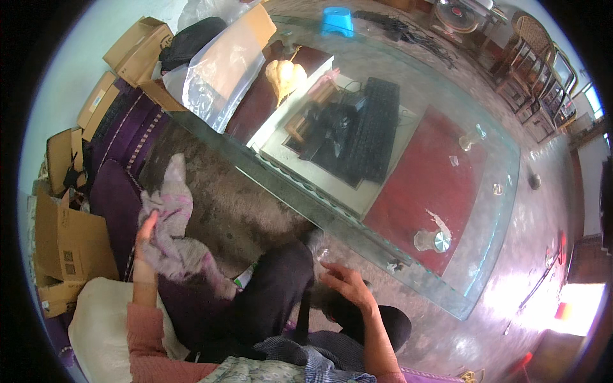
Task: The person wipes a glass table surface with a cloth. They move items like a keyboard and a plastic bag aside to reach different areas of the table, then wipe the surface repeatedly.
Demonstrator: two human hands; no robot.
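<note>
A crumpled light grey cloth with pink patches [175,239] hangs from my left hand [147,232], which is raised at the left beside the purple seat [112,191]. The thumb lies along the cloth's edge; the other fingers are hidden behind it. The cloth's lower end reaches towards my knee in dark trousers [278,282]. My right hand [346,282] is over the gap between my knees, near the edge of the glass table, its fingers apart and slightly bent, with nothing seen in them.
The glass-topped table [306,218] spans the middle, with a black keyboard [376,129] and a dried gourd [286,76] seen on or through it. Cardboard boxes [84,244] line the left. A white cushion [110,321] is near my left arm. A blue stool [337,21] stands beyond the table.
</note>
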